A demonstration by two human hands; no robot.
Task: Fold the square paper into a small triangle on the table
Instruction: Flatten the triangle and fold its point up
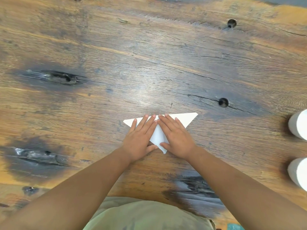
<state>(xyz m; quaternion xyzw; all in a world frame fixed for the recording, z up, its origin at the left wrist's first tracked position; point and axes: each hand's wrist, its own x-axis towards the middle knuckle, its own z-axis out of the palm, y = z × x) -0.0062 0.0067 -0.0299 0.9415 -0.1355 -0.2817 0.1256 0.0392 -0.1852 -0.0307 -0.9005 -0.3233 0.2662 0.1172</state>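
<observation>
A white paper (158, 135), folded into a triangle, lies flat on the wooden table (149, 72). Its long edge faces away from me and its point faces me. My left hand (141, 138) rests palm down on the left half of the triangle, fingers spread and flat. On the right half my right hand (176, 138) lies the same way. The index fingertips of the two hands almost meet near the middle of the far edge. Both outer corners and the near tip of the paper stick out from under the hands.
Two white cylinders stand at the right edge of the table, one (299, 124) farther and one (298, 173) nearer. The rough planks have dark knots and round holes (223, 102).
</observation>
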